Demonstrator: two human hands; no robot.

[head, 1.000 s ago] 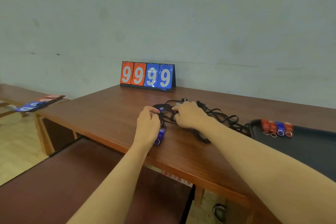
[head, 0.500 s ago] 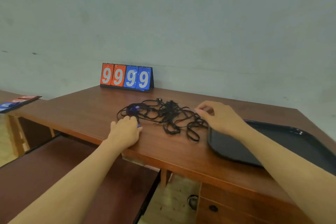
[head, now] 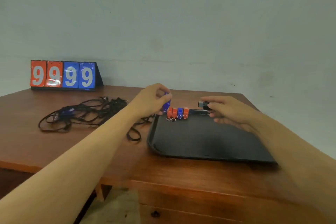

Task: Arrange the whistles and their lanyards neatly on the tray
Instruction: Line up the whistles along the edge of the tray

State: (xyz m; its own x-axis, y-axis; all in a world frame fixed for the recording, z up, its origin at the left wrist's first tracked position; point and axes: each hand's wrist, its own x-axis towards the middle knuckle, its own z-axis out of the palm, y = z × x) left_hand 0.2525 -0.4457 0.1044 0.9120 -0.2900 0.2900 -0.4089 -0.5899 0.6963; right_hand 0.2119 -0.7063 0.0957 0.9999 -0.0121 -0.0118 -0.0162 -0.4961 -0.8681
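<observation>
A black tray (head: 200, 142) lies on the wooden table. Along its far left edge stands a row of several red and blue whistles (head: 177, 112) with small metal rings. My left hand (head: 151, 100) pinches a blue whistle (head: 166, 104) just above the left end of that row. My right hand (head: 229, 112) pinches a black whistle (head: 203, 104) over the tray's far edge, to the right of the row. A tangle of black lanyards (head: 87, 112) lies on the table left of the tray, with another blue whistle (head: 66, 111) caught in it.
A flip scoreboard (head: 63, 75) showing 9999 stands at the back left against the wall. The wooden table (head: 54, 147) has a drawer with a knob (head: 155, 213) below its front edge. One lanyard loop (head: 133, 134) reaches close to the tray's left rim.
Both hands have left the lanyard pile and moved right to the tray's far edge. The left now holds a blue whistle and the right a black one. The view has swung right.
</observation>
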